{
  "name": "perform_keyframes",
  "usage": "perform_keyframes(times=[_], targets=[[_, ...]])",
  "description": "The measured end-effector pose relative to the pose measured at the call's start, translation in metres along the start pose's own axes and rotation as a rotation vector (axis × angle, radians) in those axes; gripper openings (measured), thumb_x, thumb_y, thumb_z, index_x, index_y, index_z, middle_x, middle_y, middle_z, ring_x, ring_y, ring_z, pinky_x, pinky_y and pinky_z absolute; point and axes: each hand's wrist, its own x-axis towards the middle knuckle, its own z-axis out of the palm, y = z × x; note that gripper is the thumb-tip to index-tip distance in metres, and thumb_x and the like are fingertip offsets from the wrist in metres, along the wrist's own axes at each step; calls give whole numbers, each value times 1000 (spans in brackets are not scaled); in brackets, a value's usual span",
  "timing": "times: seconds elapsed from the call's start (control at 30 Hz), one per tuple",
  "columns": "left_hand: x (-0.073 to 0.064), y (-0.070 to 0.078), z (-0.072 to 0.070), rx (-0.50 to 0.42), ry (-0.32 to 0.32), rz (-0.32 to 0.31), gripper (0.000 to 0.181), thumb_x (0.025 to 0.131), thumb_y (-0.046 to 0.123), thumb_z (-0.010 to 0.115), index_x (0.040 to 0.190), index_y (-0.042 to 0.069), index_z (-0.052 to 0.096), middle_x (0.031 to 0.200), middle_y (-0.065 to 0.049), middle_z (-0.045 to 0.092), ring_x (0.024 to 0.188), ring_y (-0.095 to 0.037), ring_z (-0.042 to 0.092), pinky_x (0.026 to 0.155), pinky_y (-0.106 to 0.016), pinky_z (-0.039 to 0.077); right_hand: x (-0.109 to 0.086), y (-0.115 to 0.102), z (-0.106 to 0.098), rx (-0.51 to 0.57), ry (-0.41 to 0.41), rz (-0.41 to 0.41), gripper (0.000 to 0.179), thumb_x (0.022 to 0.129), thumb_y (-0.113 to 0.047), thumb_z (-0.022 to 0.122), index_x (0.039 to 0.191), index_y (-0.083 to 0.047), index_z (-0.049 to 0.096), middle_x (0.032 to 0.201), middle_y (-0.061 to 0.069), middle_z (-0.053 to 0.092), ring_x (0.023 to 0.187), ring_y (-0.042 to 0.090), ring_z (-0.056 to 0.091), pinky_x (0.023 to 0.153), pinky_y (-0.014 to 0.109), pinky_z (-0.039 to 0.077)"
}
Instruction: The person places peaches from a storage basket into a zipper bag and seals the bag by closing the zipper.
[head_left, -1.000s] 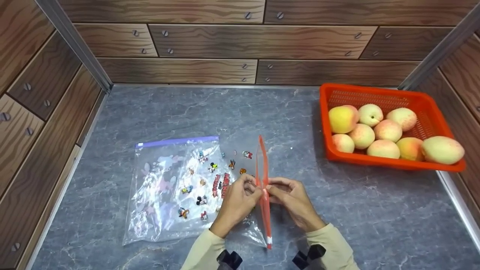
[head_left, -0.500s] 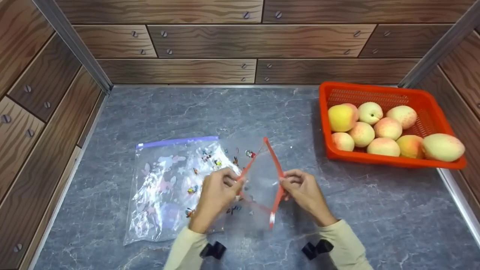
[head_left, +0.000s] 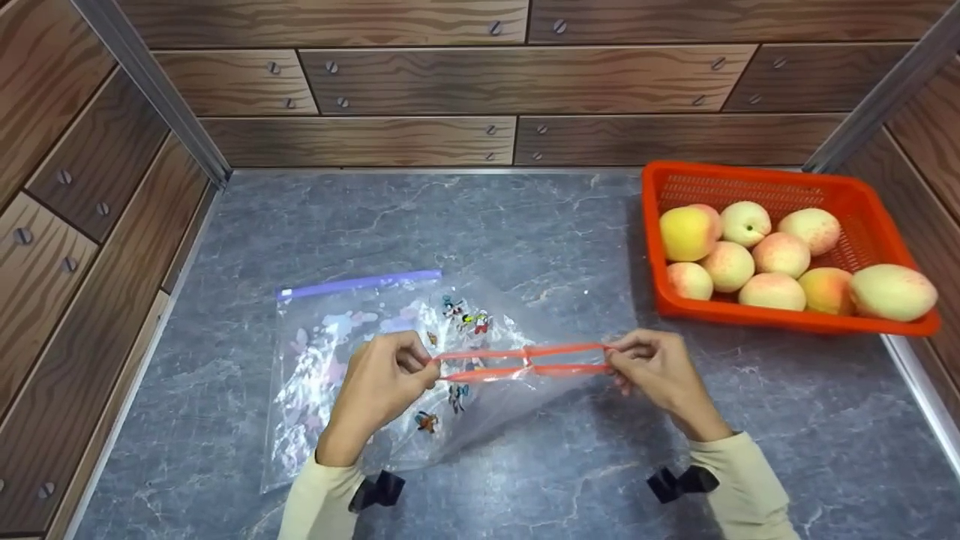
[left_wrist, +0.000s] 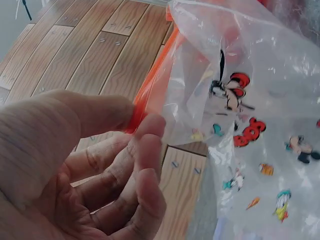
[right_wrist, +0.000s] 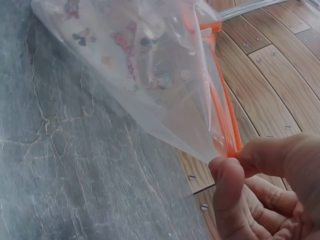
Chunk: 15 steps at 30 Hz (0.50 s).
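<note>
A clear zip bag (head_left: pixel 517 390) printed with small cartoon figures hangs between both hands, its orange zip edging (head_left: pixel 480 374) drawn into a long, narrow mouth. At the left end of that mouth, the left hand (head_left: pixel 386 371) pinches the edging between thumb and forefinger; its other fingers curl loosely in the left wrist view. The right hand (head_left: pixel 656 367) pinches the opposite end, thumb and fingertip meeting on the orange strip (right_wrist: pixel 231 135) in the right wrist view. Beneath the left hand lies a second clear bag with a purple zip (head_left: pixel 360 283), partly covered by the printed one.
An orange-red plastic basket (head_left: pixel 874 202) of several peaches (head_left: pixel 780 255) stands at the right; one large pale fruit (head_left: pixel 892 292) rests over its front corner. The grey marbled tabletop (head_left: pixel 360 217) is bounded by wood-patterned walls (head_left: pixel 420 82).
The hands have moved apart, left hand leftward and right hand rightward, each keeping its pinch. The orange-edged mouth has gone from nearly closed and lengthwise to spread open and stretched crosswise.
</note>
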Motion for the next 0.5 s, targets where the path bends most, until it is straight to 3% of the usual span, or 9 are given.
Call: perform_keyframes(times=[0.13, 0.27, 0.4, 0.5], targets=[[0, 3, 2, 51, 23, 12, 14, 81, 9, 78, 74, 16, 68, 66, 9, 68, 58, -6, 64, 60, -31, 57, -4, -2, -2, 0, 6, 6, 12, 90, 13, 66, 96, 23, 63, 72, 14, 71, 52, 14, 63, 46, 25, 56], [3, 7, 8, 93, 54, 84, 13, 80, 12, 82, 73, 15, 72, 65, 7, 70, 56, -4, 64, 58, -27, 58, -4, -5, 3, -39, 10, 39, 14, 90, 9, 68, 99, 18, 64, 77, 15, 70, 58, 18, 66, 51, 30, 60], [8, 12, 19, 76, 33, 145, 13, 84, 18, 84, 75, 12, 77, 68, 4, 72, 57, -5, 66, 56, -23, 58, -3, -7, 9, -59, 6, 41, 17, 88, 10, 69, 102, 16, 64, 77, 18, 69, 58, 19, 66, 52, 31, 60], [12, 16, 27, 47, 6, 142, 12, 86, 21, 83, 77, 13, 79, 68, 7, 71, 59, -6, 66, 57, -24, 57, -2, -6, 14, -92, 5, 29, 14, 88, 8, 71, 100, 14, 66, 74, 17, 69, 55, 19, 63, 50, 30, 58]])
